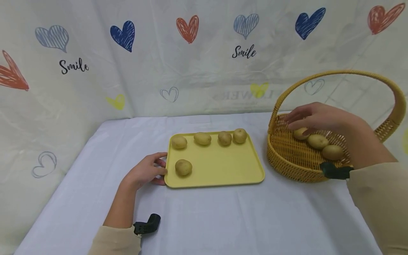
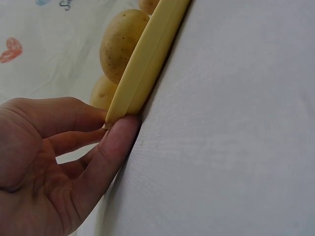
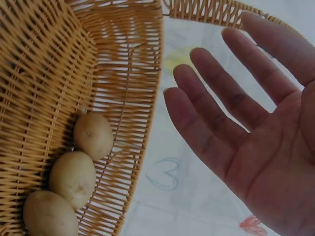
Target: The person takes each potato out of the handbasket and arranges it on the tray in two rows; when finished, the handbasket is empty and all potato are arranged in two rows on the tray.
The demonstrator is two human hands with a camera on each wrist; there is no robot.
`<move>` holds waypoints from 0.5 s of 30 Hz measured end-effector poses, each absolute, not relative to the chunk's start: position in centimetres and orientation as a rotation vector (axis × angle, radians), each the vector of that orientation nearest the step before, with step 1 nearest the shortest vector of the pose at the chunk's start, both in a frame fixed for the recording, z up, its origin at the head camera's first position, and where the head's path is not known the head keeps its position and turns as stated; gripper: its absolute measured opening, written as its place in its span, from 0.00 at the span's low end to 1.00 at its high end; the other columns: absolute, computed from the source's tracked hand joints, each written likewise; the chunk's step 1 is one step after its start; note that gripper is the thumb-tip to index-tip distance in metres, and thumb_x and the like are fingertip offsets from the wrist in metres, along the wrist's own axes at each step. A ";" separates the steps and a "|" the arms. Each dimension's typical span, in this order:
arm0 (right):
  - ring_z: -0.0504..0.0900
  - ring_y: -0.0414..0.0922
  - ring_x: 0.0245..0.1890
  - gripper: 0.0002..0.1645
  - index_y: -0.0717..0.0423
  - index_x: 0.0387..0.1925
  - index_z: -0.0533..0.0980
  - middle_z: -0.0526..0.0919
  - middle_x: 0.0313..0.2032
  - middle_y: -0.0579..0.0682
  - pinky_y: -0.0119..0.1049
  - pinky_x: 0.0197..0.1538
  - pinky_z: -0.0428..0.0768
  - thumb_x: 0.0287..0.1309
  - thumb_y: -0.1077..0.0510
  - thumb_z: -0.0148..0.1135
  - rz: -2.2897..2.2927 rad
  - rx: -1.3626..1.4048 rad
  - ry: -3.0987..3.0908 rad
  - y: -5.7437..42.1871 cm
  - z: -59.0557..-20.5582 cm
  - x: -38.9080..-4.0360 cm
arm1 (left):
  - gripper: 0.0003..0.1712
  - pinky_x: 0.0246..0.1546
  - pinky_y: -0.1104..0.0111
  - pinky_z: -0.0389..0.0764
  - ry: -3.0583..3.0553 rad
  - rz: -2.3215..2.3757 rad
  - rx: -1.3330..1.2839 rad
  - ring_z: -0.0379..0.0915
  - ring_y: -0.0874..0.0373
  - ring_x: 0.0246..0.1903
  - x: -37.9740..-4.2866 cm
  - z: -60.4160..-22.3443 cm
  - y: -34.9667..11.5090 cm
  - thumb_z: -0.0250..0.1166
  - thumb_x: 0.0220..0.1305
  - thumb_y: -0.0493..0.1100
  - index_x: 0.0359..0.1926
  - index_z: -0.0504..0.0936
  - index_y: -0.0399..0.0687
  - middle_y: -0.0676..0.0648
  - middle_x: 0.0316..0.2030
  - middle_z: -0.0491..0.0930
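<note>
A shallow yellow tray (image 1: 220,163) lies on the table with several potatoes on it. One potato (image 1: 183,167) sits near its front left corner; the others stand along the back edge. My left hand (image 1: 148,170) holds the tray's left edge, its thumb (image 2: 115,147) and index finger meeting at the rim in the left wrist view. On the right stands a wicker basket (image 1: 287,166) with an arched handle, three potatoes (image 3: 74,179) lying in a row inside. Above these, under the handle, hovers my right hand (image 1: 325,120), fingers spread and nothing in them.
The basket handle (image 1: 344,72) arches high over my right wrist. White cloth (image 1: 204,219) covers the table, and a curtain (image 1: 204,63) printed with hearts hangs behind it. Each wrist carries a black strap (image 1: 148,225).
</note>
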State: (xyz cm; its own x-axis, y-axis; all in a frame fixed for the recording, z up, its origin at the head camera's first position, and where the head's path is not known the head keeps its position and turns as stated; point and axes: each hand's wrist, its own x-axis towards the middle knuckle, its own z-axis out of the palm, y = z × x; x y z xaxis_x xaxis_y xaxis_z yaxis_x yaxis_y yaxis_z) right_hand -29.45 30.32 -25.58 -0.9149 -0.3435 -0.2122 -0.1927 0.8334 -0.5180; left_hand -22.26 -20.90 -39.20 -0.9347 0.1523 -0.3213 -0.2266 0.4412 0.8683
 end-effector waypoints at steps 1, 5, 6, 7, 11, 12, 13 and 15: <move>0.81 0.56 0.59 0.33 0.61 0.69 0.72 0.77 0.66 0.63 0.50 0.53 0.88 0.73 0.45 0.60 -0.710 -0.406 2.731 30.4 -25.6 -29.5 | 0.42 0.37 0.63 0.91 2.345 1.493 -0.064 0.81 0.54 0.35 -22.3 -39.2 -20.9 0.63 0.65 0.31 0.79 0.60 0.44 0.37 0.56 0.69; 0.83 0.54 0.56 0.32 0.62 0.68 0.73 0.78 0.64 0.64 0.51 0.52 0.88 0.74 0.45 0.59 -0.678 -0.354 2.770 31.0 -25.7 -29.8 | 0.42 0.37 0.63 0.91 2.343 1.500 -0.060 0.81 0.53 0.35 -22.3 -39.2 -21.0 0.63 0.65 0.31 0.79 0.61 0.44 0.37 0.56 0.69; 0.83 0.54 0.56 0.32 0.62 0.68 0.73 0.78 0.64 0.65 0.52 0.52 0.88 0.74 0.45 0.59 -0.675 -0.341 2.773 31.2 -25.8 -29.8 | 0.42 0.37 0.63 0.91 2.341 1.502 -0.058 0.81 0.53 0.35 -22.3 -39.2 -21.0 0.63 0.65 0.31 0.79 0.61 0.44 0.37 0.56 0.69; 0.83 0.55 0.56 0.32 0.62 0.68 0.73 0.78 0.64 0.65 0.52 0.53 0.88 0.74 0.45 0.59 -0.674 -0.332 2.774 31.3 -25.8 -29.9 | 0.42 0.37 0.63 0.91 2.337 1.505 -0.057 0.81 0.53 0.35 -22.3 -39.2 -21.0 0.62 0.65 0.31 0.79 0.61 0.44 0.37 0.56 0.69; 0.82 0.56 0.56 0.33 0.64 0.68 0.72 0.76 0.65 0.67 0.54 0.53 0.87 0.74 0.45 0.59 -0.673 -0.311 2.767 31.9 -25.9 -30.2 | 0.42 0.37 0.62 0.91 2.328 1.515 -0.055 0.81 0.53 0.36 -22.4 -39.2 -21.1 0.62 0.65 0.30 0.79 0.60 0.43 0.37 0.55 0.68; 0.82 0.57 0.56 0.33 0.65 0.68 0.71 0.76 0.65 0.67 0.54 0.53 0.88 0.74 0.45 0.59 -0.676 -0.311 2.766 32.0 -25.9 -30.3 | 0.42 0.37 0.62 0.91 2.328 1.515 -0.057 0.81 0.53 0.36 -22.4 -39.3 -21.1 0.62 0.65 0.30 0.79 0.60 0.44 0.37 0.55 0.68; 0.82 0.57 0.56 0.33 0.65 0.68 0.71 0.76 0.64 0.67 0.54 0.52 0.88 0.74 0.45 0.59 -0.680 -0.310 2.764 32.1 -26.0 -30.4 | 0.42 0.36 0.62 0.91 2.328 1.516 -0.059 0.81 0.53 0.36 -22.4 -39.3 -21.1 0.62 0.65 0.30 0.78 0.61 0.44 0.38 0.55 0.68; 0.82 0.59 0.57 0.33 0.66 0.67 0.71 0.76 0.63 0.68 0.53 0.51 0.89 0.74 0.46 0.58 -0.680 -0.307 2.770 32.3 -26.0 -30.7 | 0.42 0.36 0.62 0.91 2.329 1.514 -0.054 0.81 0.53 0.36 -22.4 -39.3 -21.0 0.62 0.65 0.30 0.78 0.60 0.43 0.37 0.55 0.68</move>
